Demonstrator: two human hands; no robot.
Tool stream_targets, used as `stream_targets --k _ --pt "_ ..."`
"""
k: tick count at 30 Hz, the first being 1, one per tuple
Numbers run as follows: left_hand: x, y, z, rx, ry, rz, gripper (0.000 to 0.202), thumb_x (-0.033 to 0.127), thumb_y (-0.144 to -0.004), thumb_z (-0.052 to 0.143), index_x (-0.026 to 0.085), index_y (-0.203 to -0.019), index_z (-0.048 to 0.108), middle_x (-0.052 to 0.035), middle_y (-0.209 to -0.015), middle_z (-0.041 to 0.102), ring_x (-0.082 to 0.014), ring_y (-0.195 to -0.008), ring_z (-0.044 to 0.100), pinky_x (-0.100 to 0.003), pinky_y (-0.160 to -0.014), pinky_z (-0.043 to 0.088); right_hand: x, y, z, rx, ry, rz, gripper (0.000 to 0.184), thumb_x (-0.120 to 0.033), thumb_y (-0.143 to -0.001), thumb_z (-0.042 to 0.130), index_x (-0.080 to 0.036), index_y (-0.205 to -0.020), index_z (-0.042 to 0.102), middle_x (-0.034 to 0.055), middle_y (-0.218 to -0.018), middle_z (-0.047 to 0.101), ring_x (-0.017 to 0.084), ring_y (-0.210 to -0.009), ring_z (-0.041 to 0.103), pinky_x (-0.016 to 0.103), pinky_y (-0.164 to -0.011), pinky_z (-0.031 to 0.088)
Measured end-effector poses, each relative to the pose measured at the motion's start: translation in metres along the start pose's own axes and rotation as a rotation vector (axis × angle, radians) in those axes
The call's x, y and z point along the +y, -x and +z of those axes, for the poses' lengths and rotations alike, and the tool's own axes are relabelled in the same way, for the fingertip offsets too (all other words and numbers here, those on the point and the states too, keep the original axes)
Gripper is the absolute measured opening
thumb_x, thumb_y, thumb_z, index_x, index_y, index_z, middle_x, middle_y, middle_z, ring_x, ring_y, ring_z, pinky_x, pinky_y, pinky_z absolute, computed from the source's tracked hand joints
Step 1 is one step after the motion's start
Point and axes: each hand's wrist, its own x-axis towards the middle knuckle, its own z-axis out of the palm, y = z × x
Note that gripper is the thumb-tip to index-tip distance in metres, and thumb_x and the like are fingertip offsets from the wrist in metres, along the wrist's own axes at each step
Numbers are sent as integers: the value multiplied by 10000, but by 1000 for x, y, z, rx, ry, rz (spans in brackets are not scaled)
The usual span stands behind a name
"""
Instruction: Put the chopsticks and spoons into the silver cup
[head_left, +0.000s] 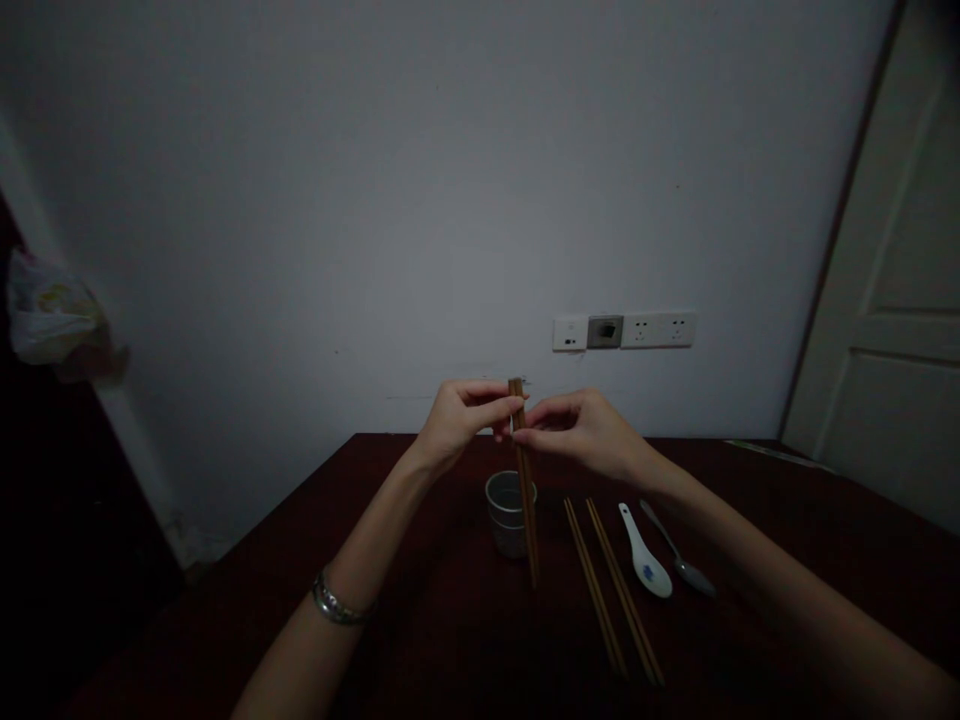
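Note:
A pair of wooden chopsticks (pixel 528 500) is held nearly upright in front of a grey cup (pixel 507 520). My left hand (pixel 469 415) pinches the chopsticks close to their top end. Just below, my right hand (pixel 574 430) has its thumb and fingers closed on the same chopsticks from the right. Their lower tips point down and hide part of the cup's right side. To the right of the cup, two more pairs of chopsticks lie side by side, a left pair (pixel 596 590) and a right pair (pixel 626 595).
A white ceramic spoon (pixel 643 555) and a metal spoon (pixel 681 562) lie right of the chopsticks on the dark red table (pixel 420 620). Behind stands a wall with sockets (pixel 658 330). A plastic bag (pixel 56 310) hangs at the left, and a door (pixel 900 280) is at the right.

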Motion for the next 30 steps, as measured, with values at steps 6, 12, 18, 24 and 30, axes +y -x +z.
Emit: stream_targets --k 6,12,18,24,30 --pt "-21 -22 -28 98 105 56 357 322 -665 631 121 -960 646 -88 -836 631 -77 -585 501 -220 -510 380 -3 -24 -22 51 37 -34 226 -338 -656 656 -120 -708 685 41 -621 641 119 -562 568 247 -543 466" --pt "-94 -37 -68 295 140 -154 349 375 -680 579 84 -862 644 -74 -771 609 -74 -563 495 -185 -459 349 -2 -61 -49 201 -52 -18 245 -325 -583 715 -100 -673 677 54 -615 640 129 -567 585 278 -576 517" --pt "-175 -24 -86 440 110 -335 315 351 -680 537 66 -783 621 -42 -636 570 -69 -465 467 -184 -386 302 18 -85 -48 248 -103 -3 256 -306 -572 725 -84 -689 674 64 -614 636 135 -566 587 306 -593 527" --pt "-226 -3 -92 512 60 -518 291 340 -693 495 81 -756 611 -10 -569 548 -52 -411 442 -176 -369 274 49 -90 -35 223 -144 31 228 -302 -589 705 -93 -672 664 63 -609 638 127 -554 579 288 -580 519" --pt "-233 -2 -95 498 14 -515 303 366 -697 498 88 -740 610 -11 -563 548 -53 -405 438 -175 -363 277 81 -87 -21 187 -157 71 214 -300 -594 701 -101 -658 655 55 -604 638 125 -555 580 272 -575 509"
